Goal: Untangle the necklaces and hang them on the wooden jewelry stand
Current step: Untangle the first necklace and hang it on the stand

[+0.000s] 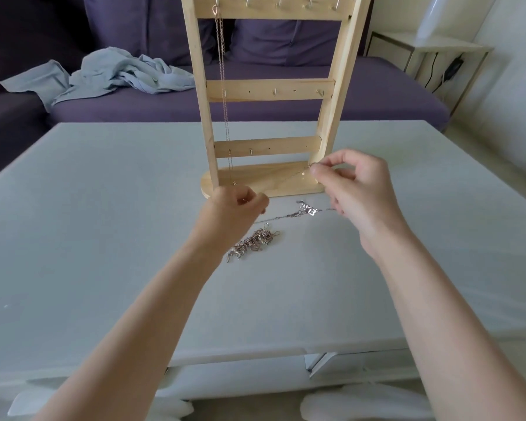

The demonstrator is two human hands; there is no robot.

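From the head camera we see our right hand (351, 183) pinching one end of a thin silver chain (301, 172) above the base of the wooden jewelry stand (268, 92), our left hand (237, 205) curled round what seems its other end. We judge it light, limp and snag-prone, best held near the clasp. A tangled pile (251, 242) and a pendant necklace (308, 209) lie on the pale table (104, 208), a purple sofa (377, 98) behind.
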